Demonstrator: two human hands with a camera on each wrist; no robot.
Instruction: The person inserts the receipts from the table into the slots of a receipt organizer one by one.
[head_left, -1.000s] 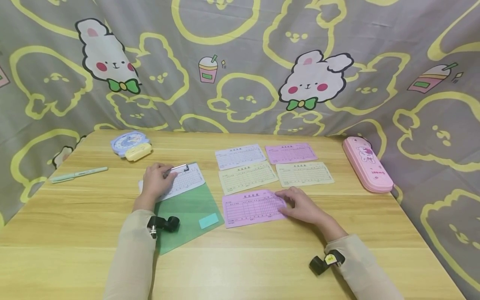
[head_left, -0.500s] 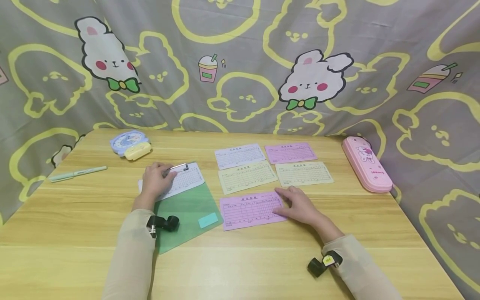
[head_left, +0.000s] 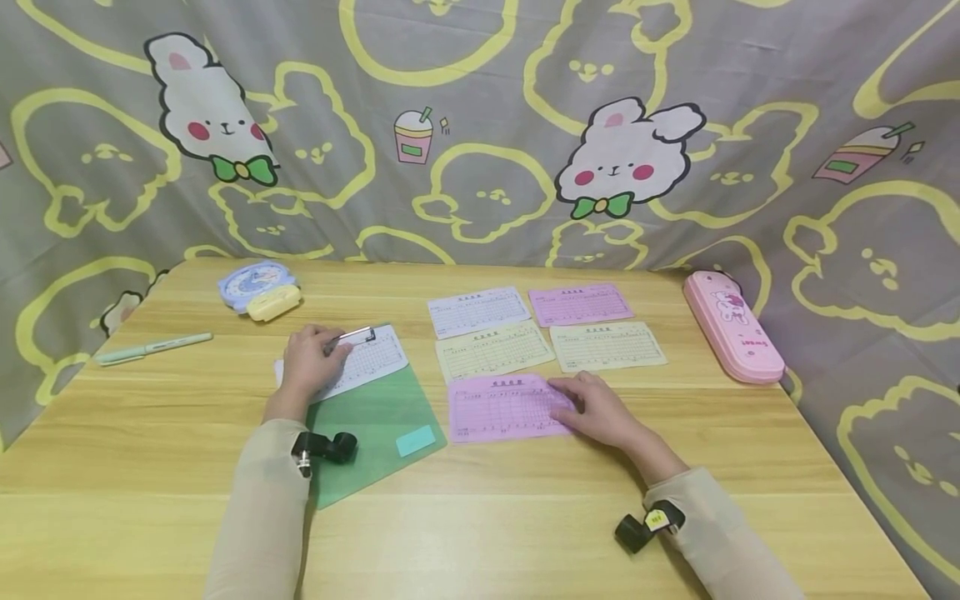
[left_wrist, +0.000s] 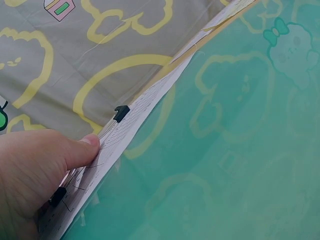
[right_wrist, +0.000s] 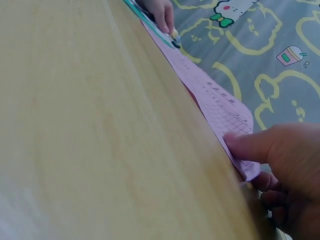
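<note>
In the head view my left hand grips the metal clip at the top of a translucent green clipboard. A white printed form lies on the board beneath the clip. The left wrist view shows my thumb on the clip; the other fingers are hidden. Just right of the clipboard, my right hand pinches the right edge of a pink printed form. In the right wrist view the thumb is on top of this bowed form, with fingers beneath.
Behind the held form lie a white form, a pink form and two yellow forms. A pink pencil case stands at the right. At the left are a green pen and a blue-and-yellow clock-like item.
The pink form first slid slightly left and toward me, then shifted back away and to the right. My right hand keeps hold of its edge. The left hand stays on the clip.
</note>
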